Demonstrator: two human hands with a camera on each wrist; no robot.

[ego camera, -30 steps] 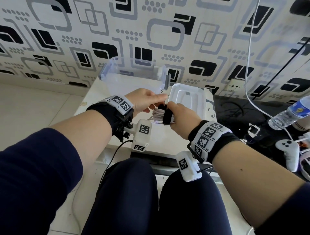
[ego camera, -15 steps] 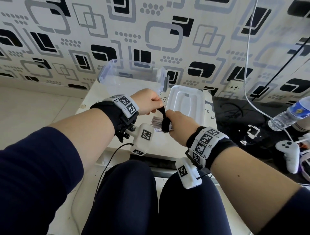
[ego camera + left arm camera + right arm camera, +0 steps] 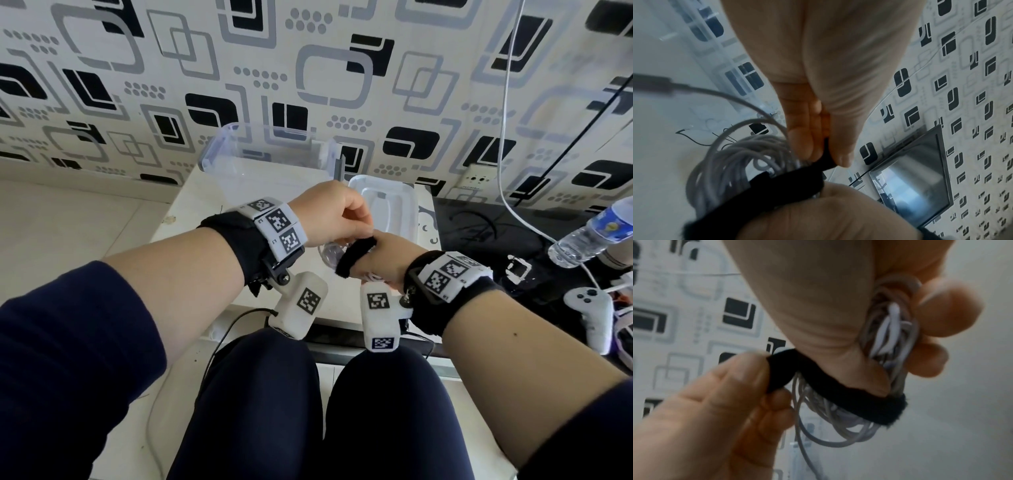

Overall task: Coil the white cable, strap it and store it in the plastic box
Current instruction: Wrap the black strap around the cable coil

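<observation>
The coiled white cable (image 3: 890,337) is bunched in my right hand (image 3: 383,263), whose fingers (image 3: 947,313) curl round it above the small white table (image 3: 191,212). A black strap (image 3: 354,255) loops around the coil (image 3: 731,162) and runs over my right thumb. My left hand (image 3: 342,222) pinches the free end of the strap (image 3: 777,371) between thumb and fingers (image 3: 803,142) and holds it taut. The clear plastic box (image 3: 219,147) stands open at the back of the table, with its lid (image 3: 387,202) lying to its right.
A water bottle (image 3: 589,236) and a white game controller (image 3: 589,308) lie on the black table (image 3: 496,233) to the right. Another white cable (image 3: 503,137) hangs down the patterned wall beside a socket (image 3: 479,178). My knees are below the table's front edge.
My left hand has drawn the strap's end up and across to the right, over my right thumb. My right hand has turned and come nearer with the coil.
</observation>
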